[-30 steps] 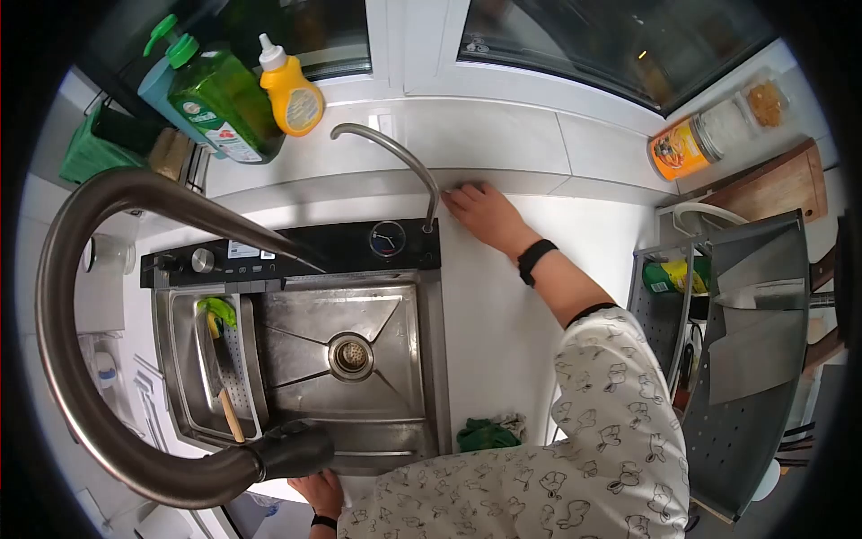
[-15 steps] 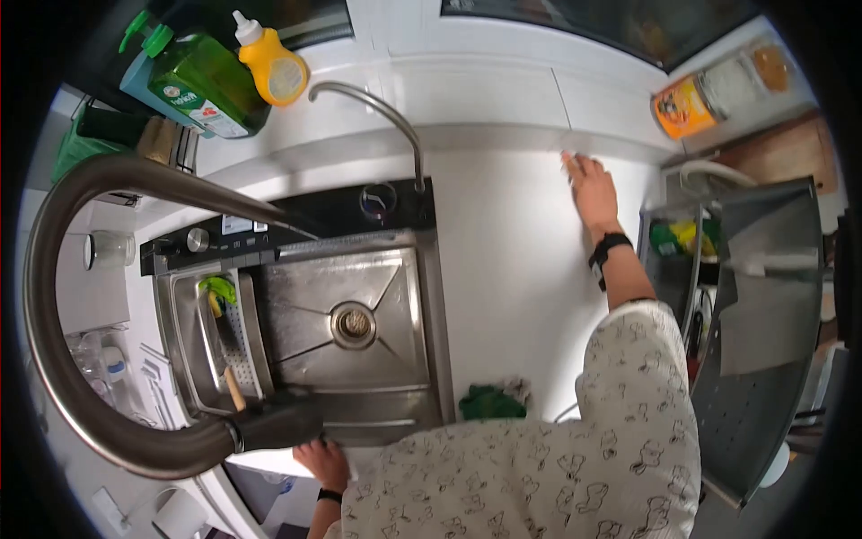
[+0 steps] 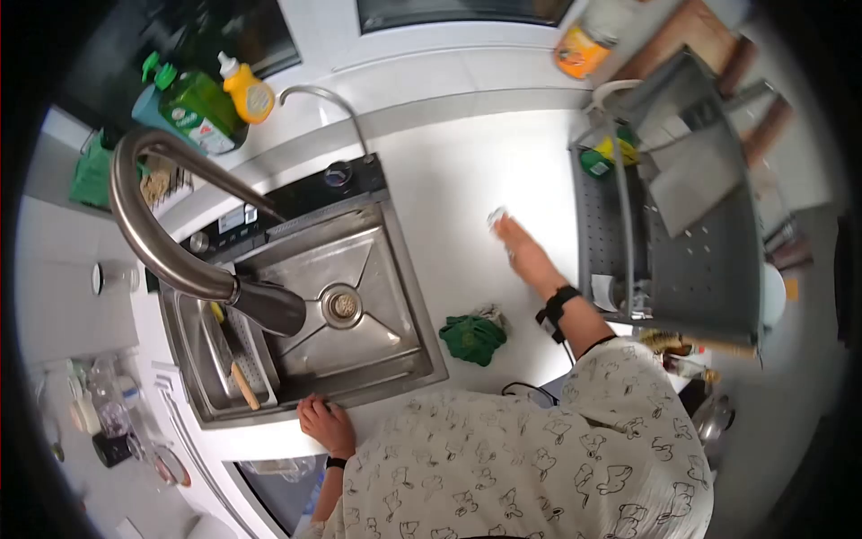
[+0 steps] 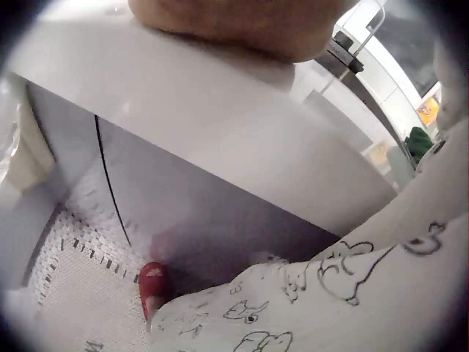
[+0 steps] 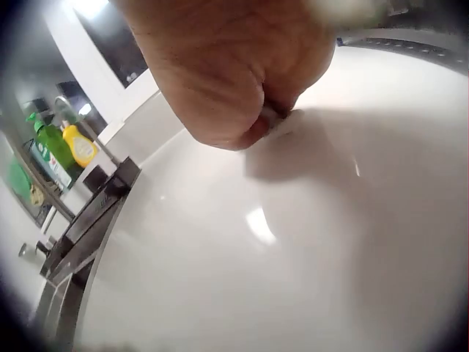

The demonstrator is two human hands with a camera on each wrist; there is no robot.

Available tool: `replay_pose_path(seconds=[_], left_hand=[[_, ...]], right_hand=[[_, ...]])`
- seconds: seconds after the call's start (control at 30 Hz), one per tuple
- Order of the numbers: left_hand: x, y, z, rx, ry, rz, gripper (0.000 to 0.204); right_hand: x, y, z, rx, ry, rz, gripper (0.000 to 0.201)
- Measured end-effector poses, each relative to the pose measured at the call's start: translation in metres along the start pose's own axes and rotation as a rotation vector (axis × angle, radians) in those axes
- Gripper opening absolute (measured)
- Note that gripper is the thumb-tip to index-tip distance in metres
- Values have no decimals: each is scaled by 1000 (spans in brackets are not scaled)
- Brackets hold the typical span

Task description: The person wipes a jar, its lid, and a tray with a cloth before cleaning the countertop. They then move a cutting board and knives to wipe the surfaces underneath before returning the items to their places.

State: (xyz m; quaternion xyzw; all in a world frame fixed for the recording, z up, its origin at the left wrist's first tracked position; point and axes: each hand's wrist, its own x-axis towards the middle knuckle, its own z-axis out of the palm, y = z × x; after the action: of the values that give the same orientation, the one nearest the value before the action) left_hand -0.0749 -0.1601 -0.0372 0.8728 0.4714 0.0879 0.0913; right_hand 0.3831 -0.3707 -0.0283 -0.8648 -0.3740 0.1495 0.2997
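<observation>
My right hand (image 3: 525,251) is over the white counter (image 3: 440,180), right of the sink. A small whitish piece (image 3: 496,216) shows at its fingertips, pinched between the fingers; I cannot tell what kind of thing it is. In the right wrist view the curled fingers lie low at the counter surface and mostly hide that piece. My left hand (image 3: 325,424) rests on the counter's front edge before the sink, holding nothing. A bunched green cloth (image 3: 473,337) lies on the counter between the sink and my right forearm.
The steel sink (image 3: 395,346) has a tall arched faucet (image 3: 135,229) and a strainer basket with a wooden-handled tool (image 3: 244,386). Bottles, including a green pump bottle (image 3: 197,112), stand on the back ledge. A grey rack (image 3: 673,260) stands at the right.
My right hand has moved from the back edge beside the sink, rightward along it, then toward me to the counter's middle. The left hand stays at the front edge. The head view has turned.
</observation>
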Motion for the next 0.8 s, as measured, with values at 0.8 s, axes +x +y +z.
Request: replay_pose_path(seconds=[0.8], left_hand=[[-44, 380, -114, -767, -703, 951, 63]], right_hand=[[-327, -43, -209, 354, 328, 383, 23]])
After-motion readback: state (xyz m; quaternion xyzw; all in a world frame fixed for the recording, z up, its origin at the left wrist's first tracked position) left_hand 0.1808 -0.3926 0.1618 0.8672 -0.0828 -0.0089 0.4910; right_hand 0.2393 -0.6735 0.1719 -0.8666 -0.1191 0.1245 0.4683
